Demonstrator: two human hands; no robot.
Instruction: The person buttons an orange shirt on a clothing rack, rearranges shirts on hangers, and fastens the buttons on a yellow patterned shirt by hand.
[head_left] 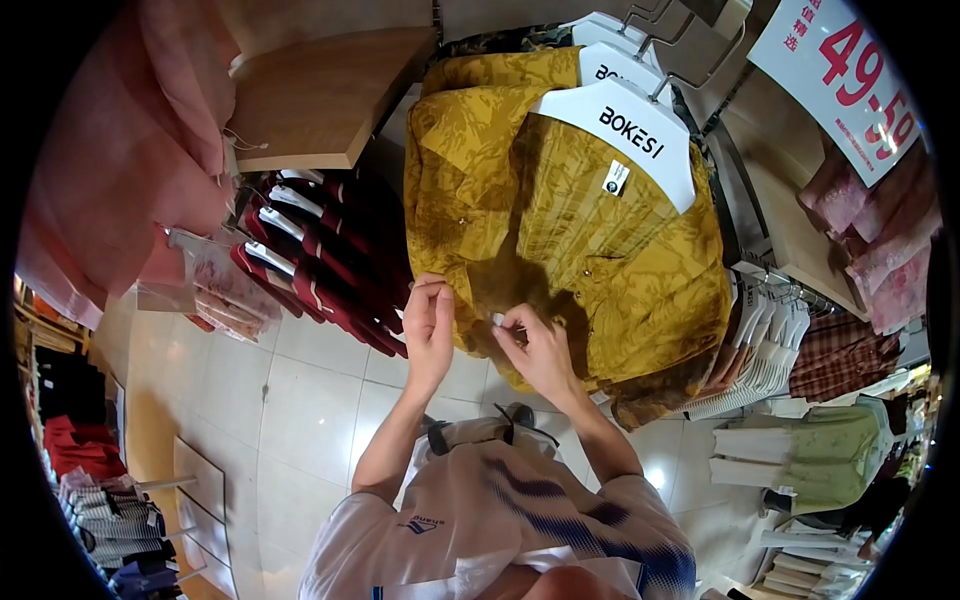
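Observation:
A mustard-yellow patterned shirt (640,290) hangs unbuttoned in front of me on a white BOKESI hanger (640,135). My right hand (540,350) is closed in front of its lower part, pinching a small white piece (498,319) between thumb and fingertips; its kind is too small to make out. To the left, my left hand (430,335) is raised with its fingers curled together at the edge of the shirt's front. Whether cloth or something else lies in those fingers cannot be seen. A white label (615,177) shows inside the collar.
More yellow garments hang behind on white hangers. Dark red garments (325,260) hang at the left below a wooden shelf (320,100). On the right are a price sign (850,80), striped clothes (755,350) and a pale green top (840,455). Pale tiles (310,420) cover the floor.

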